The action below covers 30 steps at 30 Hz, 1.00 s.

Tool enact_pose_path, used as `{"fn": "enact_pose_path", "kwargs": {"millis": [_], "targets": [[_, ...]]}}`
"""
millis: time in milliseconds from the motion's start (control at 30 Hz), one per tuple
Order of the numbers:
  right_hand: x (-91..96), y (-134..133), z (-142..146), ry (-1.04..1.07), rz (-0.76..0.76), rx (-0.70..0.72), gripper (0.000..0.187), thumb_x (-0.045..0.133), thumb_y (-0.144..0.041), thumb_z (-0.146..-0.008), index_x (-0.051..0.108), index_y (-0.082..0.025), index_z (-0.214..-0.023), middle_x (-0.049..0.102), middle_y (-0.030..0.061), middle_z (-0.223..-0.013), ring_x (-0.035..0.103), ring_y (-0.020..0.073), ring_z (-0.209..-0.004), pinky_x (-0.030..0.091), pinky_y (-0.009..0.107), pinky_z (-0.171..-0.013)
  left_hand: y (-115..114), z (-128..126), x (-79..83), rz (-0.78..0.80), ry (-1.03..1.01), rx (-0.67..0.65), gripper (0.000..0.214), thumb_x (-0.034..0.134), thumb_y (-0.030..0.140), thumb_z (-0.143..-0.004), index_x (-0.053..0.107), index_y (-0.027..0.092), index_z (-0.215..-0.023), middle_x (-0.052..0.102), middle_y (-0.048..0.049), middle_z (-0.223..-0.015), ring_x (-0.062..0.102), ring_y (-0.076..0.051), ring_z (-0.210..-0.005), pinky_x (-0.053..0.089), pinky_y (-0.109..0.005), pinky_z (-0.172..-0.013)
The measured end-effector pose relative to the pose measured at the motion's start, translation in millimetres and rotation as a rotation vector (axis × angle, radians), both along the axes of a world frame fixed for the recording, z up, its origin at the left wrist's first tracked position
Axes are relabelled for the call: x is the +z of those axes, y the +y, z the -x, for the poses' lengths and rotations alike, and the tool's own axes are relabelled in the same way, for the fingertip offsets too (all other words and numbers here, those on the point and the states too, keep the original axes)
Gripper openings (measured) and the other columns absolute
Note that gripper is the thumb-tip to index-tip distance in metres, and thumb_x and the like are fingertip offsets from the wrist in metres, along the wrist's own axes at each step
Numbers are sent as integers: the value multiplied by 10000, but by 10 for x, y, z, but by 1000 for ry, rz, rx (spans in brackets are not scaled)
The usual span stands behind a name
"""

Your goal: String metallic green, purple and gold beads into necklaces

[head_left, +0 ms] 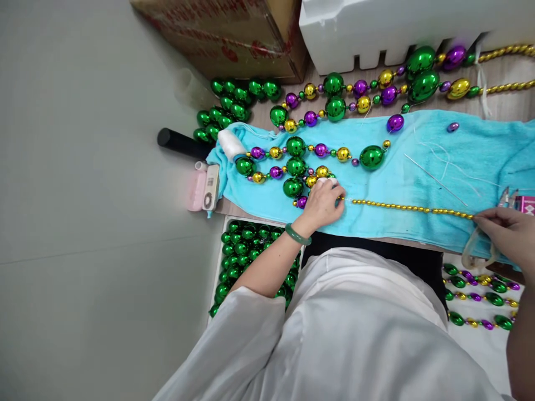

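A thin string of small gold beads [401, 207] runs nearly straight across the turquoise towel [376, 225]. My left hand [324, 203], a green bangle on its wrist, is closed at the string's left end, where a short clear gap shows between beads. A whitish piece [327, 181] shows by its fingers, its kind unclear. The right end is pinched between thumb and finger of my right hand [507, 228], with a pale translucent loop [470, 253] hanging beneath. Around my left hand lies a garland of green, purple and gold beads [296, 167]. Further right rests a long needle [434, 178] with white thread.
A white thread spool [232, 146] and a small pinkish device [204, 189] stand at left. Finished-looking garlands [334, 108] lie along the back, before a foam box [376, 33] and a carton [234, 39]. Green beads [240, 250] fill a tray below. Metal cutter tips [507, 196] lie right.
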State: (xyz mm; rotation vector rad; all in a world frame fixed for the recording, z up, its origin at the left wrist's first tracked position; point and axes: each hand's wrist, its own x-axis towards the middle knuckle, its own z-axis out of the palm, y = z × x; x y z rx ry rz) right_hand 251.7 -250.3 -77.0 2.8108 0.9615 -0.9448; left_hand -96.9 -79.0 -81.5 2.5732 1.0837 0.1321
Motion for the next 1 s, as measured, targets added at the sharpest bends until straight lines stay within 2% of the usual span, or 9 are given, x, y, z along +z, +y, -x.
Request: {"fn": "enact_pose_path", "kwargs": {"millis": [167,300,500,600,733,867,1000], "targets": [[-15,-10,-21,-1,7,2,264,560,-433,-678,690,-281,-850,643,16,-623,593,227,-602,412,339,-587,-49,-98,-8,0,-34,-60,267,561,297,-836,656,196,-1064,554,-99,-1140,463,-257,-1072,380,-416,-993],[19,2,3,9,-3,8,278,563,-445,-670,691,-279,-852,643,16,-632,599,231,-631,417,335,-590,-84,-226,-66,26,-34,-102,218,543,313,-856,671,209,-999,561,-88,-1115,481,-241,-1032,388,-404,-965],[79,7,76,26,-38,-30,284,550,-450,-679,687,-279,-860,639,22,-640,567,212,-571,399,325,-549,-20,-136,-47,4,-9,-44,157,541,238,-826,658,191,-920,564,-93,-1086,475,-250,-1038,384,-406,-969],[58,-4,63,25,-52,-19,275,555,-439,-684,685,-276,-864,632,18,-638,555,203,-572,391,321,-551,-6,-96,-10,2,-1,-34,205,554,242,-811,654,190,-982,558,-101,-1106,466,-263,-1057,381,-416,-970],[37,2,34,13,-23,12,273,561,-417,-673,690,-270,-863,623,11,-629,553,204,-598,395,320,-582,-74,-217,-22,10,-71,-88,285,553,325,-841,651,205,-1080,547,-98,-1159,457,-260,-1085,366,-416,-990],[83,23,70,20,-34,26,273,545,-405,-681,688,-251,-855,626,18,-637,552,197,-601,388,308,-588,-148,-392,-87,38,-77,-145,240,529,329,-870,681,225,-1024,556,-89,-1156,465,-249,-1058,372,-408,-956],[99,17,99,30,-78,31,280,533,-401,-684,691,-249,-858,646,16,-672,563,192,-614,379,297,-579,-127,-397,-109,49,-56,-120,193,518,266,-866,683,208,-948,574,-87,-1115,477,-242,-1044,373,-404,-949]]}}
